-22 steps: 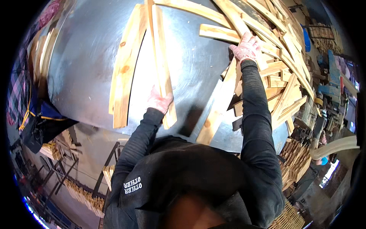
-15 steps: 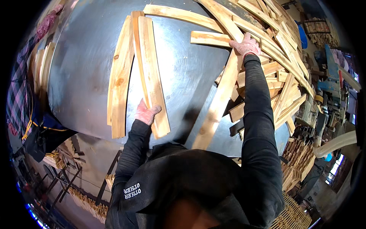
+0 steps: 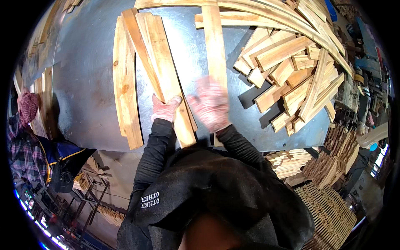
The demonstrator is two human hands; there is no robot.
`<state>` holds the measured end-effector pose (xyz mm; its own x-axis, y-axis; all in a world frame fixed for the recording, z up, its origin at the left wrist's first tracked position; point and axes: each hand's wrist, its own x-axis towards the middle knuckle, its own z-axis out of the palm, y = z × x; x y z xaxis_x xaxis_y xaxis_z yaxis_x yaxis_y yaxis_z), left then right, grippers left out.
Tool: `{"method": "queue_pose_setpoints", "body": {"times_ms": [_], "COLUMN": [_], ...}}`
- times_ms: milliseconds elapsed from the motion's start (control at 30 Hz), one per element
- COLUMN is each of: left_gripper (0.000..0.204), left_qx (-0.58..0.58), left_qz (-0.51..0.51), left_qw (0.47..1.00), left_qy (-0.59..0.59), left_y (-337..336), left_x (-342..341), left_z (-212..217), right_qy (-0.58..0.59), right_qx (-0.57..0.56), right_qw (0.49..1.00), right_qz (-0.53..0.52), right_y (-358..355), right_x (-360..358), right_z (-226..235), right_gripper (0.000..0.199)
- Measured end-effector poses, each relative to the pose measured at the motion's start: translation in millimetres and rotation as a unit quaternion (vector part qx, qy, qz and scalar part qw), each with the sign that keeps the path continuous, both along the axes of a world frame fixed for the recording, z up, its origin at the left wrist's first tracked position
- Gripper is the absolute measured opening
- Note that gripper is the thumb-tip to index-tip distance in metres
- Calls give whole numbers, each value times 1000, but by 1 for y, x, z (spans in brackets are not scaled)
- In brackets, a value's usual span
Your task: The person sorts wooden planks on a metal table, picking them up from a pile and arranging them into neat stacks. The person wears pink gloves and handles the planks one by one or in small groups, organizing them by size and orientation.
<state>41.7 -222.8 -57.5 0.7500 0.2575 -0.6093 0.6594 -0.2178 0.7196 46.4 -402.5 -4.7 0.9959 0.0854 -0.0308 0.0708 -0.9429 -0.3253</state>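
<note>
My left hand [image 3: 164,107], in a pinkish-white knit glove, is closed around the near part of a small bundle of wooden slats [image 3: 161,50], its thumb across the top one. My right hand [image 3: 210,104], gloved alike and blurred, hovers or rests over the near part of a flat wooden board [image 3: 214,46]; its fingers look stretched out, with the thumb apart. Whether it touches the board I cannot tell. Left of the bundle lies a separate pair of curved slats [image 3: 126,91] with brown knots. A redder slat [image 3: 139,46] slants along the bundle's left side.
Short wooden offcuts [image 3: 287,71] lie heaped on the right of the metal table [image 3: 83,83]. Long curved strips [image 3: 266,10] cross its far side. Another person in a plaid shirt [image 3: 25,152] stands at the left edge, near upright boards [image 3: 46,96]. Stacked wood [image 3: 325,212] stands lower right.
My right hand has come back from the far strips to beside my left hand. The board under it now lies nearly straight, left of the offcuts. The left hand still grips the bundle.
</note>
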Motion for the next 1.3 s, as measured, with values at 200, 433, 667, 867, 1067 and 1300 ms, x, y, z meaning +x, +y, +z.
{"method": "queue_pose_setpoints", "body": {"times_ms": [200, 433, 667, 867, 1067, 1300], "left_gripper": [92, 87, 127, 127, 127, 125], "left_qx": [-76, 162, 318, 266, 256, 144], "left_qz": [60, -62, -106, 6, 9, 53], "left_qw": [995, 979, 942, 951, 963, 988], "left_qy": [-26, -108, 10, 156, 84, -3], "left_y": [4, 23, -27, -4, 44, 36], "left_x": [-7, -26, -15, 29, -2, 9], "left_z": [-7, 31, 36, 74, 47, 46], "right_qy": [90, 163, -222, 119, 261, 335], "right_qx": [95, 139, -119, -242, -68, 50], "right_qw": [980, 956, 944, 952, 949, 833], "right_qz": [-147, 201, 214, 148, 163, 437], "right_y": [-39, 58, -82, -126, -59, 63], "right_x": [-8, 31, 263, 351, 248, 51], "right_z": [-61, -3, 1, -28, -16, -29], "right_gripper": [106, 58, 77, 77, 71, 63]}}
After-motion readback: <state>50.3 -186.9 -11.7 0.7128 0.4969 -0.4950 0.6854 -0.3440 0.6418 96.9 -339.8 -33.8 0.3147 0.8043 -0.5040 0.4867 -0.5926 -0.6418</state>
